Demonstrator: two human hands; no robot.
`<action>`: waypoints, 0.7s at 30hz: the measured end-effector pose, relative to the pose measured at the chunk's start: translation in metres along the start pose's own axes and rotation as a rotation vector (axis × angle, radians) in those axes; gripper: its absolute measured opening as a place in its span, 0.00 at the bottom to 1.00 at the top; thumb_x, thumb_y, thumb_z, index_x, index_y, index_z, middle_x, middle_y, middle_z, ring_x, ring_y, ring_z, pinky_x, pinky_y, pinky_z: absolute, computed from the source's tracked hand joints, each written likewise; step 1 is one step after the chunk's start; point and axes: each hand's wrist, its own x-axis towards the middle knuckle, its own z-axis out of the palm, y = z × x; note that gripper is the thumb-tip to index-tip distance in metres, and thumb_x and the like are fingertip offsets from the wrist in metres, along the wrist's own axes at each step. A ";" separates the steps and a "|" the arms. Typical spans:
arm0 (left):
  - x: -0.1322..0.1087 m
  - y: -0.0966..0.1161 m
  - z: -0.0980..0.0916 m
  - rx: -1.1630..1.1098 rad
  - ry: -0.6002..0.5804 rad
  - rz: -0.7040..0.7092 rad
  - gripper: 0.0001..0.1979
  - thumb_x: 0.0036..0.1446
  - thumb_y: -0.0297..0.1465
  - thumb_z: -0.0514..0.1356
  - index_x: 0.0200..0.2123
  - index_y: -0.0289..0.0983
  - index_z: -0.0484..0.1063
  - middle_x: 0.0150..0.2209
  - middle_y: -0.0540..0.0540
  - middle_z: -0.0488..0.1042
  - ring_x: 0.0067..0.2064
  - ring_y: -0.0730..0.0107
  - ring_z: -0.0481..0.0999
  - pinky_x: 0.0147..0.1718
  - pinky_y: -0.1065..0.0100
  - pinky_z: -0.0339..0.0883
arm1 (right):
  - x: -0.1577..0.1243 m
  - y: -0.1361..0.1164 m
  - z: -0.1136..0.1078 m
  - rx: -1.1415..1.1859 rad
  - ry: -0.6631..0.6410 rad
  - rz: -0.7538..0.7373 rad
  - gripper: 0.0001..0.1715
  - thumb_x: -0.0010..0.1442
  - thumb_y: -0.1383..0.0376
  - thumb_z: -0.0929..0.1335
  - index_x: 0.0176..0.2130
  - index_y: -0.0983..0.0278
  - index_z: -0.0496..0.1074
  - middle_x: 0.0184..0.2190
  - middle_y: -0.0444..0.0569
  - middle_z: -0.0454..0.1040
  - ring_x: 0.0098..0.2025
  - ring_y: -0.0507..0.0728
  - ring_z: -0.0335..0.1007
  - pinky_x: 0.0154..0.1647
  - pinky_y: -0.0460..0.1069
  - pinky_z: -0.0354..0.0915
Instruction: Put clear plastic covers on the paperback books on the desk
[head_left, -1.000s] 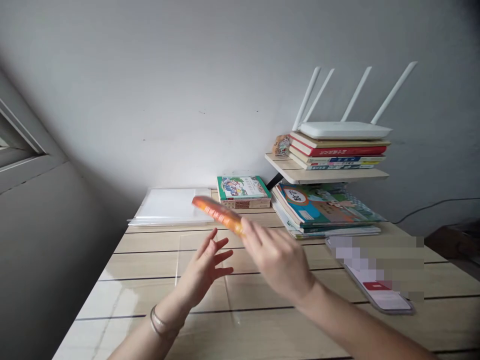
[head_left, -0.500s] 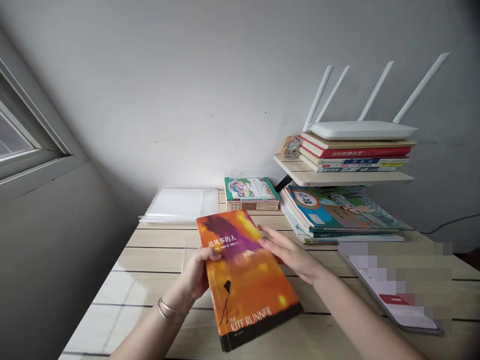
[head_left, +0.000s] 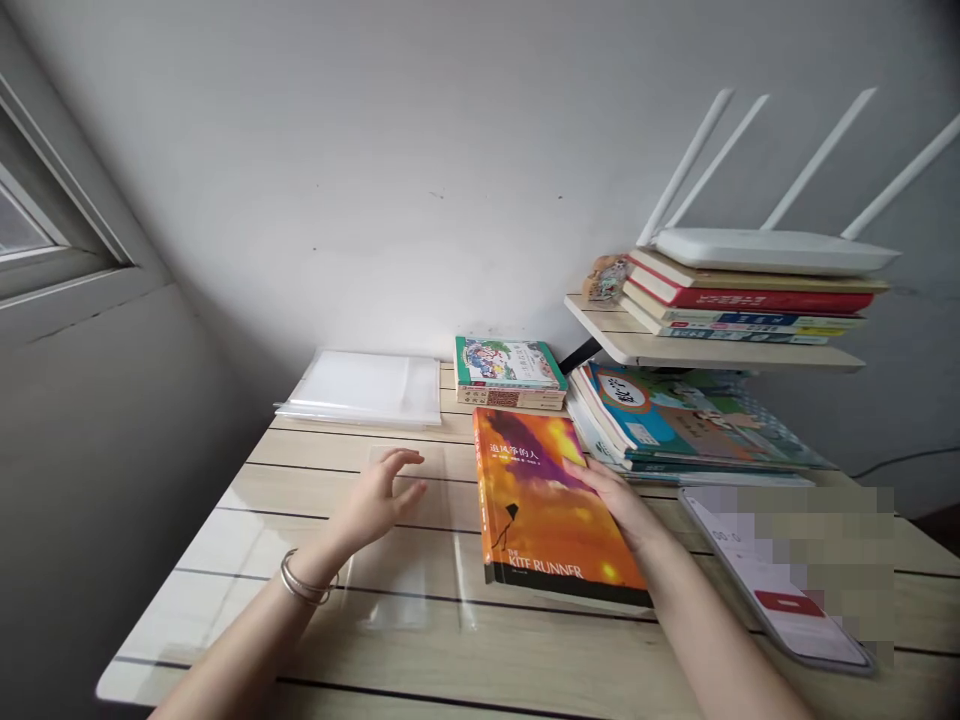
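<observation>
An orange hardback, The Kite Runner (head_left: 540,495), lies face up on the wooden table (head_left: 315,610), slightly right of centre. My right hand (head_left: 619,500) rests flat on the book's right edge, fingers stretched out. My left hand (head_left: 379,500), with bracelets at the wrist, hovers open over a clear plastic sheet (head_left: 409,590) left of the book, touching nothing that I can make out.
A stack of clear plastic covers (head_left: 364,390) lies at the back left. A small pile of books (head_left: 510,372) and a larger one (head_left: 675,425) sit at the back, under a shelf (head_left: 675,350) with more books and a white router (head_left: 772,250). A phone (head_left: 780,590) lies right.
The book went from held up in both hands to lying flat on the table, further right. My left hand let go of it and moved left over the plastic sheet.
</observation>
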 end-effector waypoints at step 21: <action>-0.017 -0.006 0.033 0.391 -0.201 0.149 0.32 0.53 0.46 0.61 0.60 0.49 0.61 0.65 0.40 0.56 0.67 0.40 0.45 0.59 0.33 0.31 | 0.006 0.026 0.010 -0.307 -0.108 -0.035 0.29 0.47 0.50 0.73 0.43 0.65 0.72 0.34 0.50 0.79 0.32 0.60 0.76 0.31 0.51 0.70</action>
